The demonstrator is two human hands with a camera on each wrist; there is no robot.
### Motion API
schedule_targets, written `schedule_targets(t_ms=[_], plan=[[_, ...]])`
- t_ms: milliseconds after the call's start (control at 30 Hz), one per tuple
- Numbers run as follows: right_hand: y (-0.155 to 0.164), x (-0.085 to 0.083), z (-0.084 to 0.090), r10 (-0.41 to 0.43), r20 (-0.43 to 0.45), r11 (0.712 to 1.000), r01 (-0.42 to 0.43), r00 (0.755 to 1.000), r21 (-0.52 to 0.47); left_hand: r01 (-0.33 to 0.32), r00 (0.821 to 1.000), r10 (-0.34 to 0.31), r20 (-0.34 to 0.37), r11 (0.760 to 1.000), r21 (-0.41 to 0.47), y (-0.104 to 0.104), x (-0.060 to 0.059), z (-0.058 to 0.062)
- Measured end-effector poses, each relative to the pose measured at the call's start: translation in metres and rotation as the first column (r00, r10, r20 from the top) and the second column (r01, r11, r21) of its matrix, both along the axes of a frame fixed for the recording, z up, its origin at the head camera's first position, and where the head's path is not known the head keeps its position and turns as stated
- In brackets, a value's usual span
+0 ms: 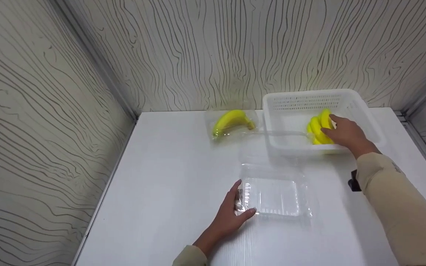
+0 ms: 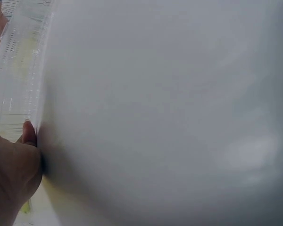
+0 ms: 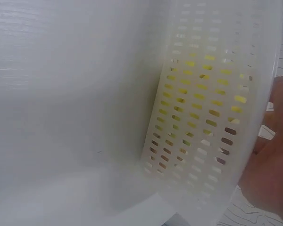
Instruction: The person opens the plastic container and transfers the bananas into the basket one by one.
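Observation:
A clear plastic clamshell box (image 1: 277, 197) lies on the table, its see-through lid raised at the back and overlapping the basket in the head view. My left hand (image 1: 229, 214) grips its left end, thumb at the near corner and fingers along the side. The left wrist view catches that hand (image 2: 14, 169) at the clear plastic edge. Over the white basket (image 1: 290, 149) my right hand (image 1: 348, 133) reaches in and holds the rightmost of several yellow bananas (image 1: 316, 129) between thumb and fingers. Through the basket's slots, yellow shows in the right wrist view, with the right hand (image 3: 271, 155) beyond the rim.
Back on the table, left of the basket, a single banana (image 1: 231, 120) sits inside another clear plastic box (image 1: 212, 127). A wood-grain panel (image 1: 198, 55) rises behind the white table (image 1: 161, 177), with another panel (image 1: 31, 129) along the left.

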State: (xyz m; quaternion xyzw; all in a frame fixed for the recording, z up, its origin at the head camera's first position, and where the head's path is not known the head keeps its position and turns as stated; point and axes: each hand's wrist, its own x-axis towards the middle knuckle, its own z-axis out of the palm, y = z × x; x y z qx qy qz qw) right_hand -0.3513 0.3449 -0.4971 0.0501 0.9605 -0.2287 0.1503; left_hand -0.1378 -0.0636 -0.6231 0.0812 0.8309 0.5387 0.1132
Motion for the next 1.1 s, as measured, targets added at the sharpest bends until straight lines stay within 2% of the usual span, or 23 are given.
schedule_targets(t_ms=[233,500,833,967,1100], plan=[[-0.010,0.005,0.013,0.023,-0.097,0.999,-0.026,0.995,-0.030,-0.002,1.000,0.002,-0.002,1.000,0.005,-0.002,0.000,0.000],[-0.023,0.034,0.010,0.016,-0.241,0.990,-0.049,0.970,-0.131,-0.003,1.000,0.003,-0.001,1.000,0.001,-0.001,0.002,-0.002],[-0.046,0.091,0.009,-0.036,-0.414,0.958,-0.087,0.910,-0.274,-0.002,1.000,0.002,-0.014,1.000,-0.011,0.000,0.001,-0.003],[-0.056,0.107,0.008,-0.035,-0.478,0.939,-0.135,0.878,-0.316,-0.007,1.000,0.007,-0.026,1.000,-0.011,-0.001,0.002,-0.003],[-0.064,0.120,0.007,-0.044,-0.527,0.907,-0.187,0.849,-0.376,-0.009,1.000,0.009,-0.026,1.000,-0.013,0.000,0.001,-0.003]])
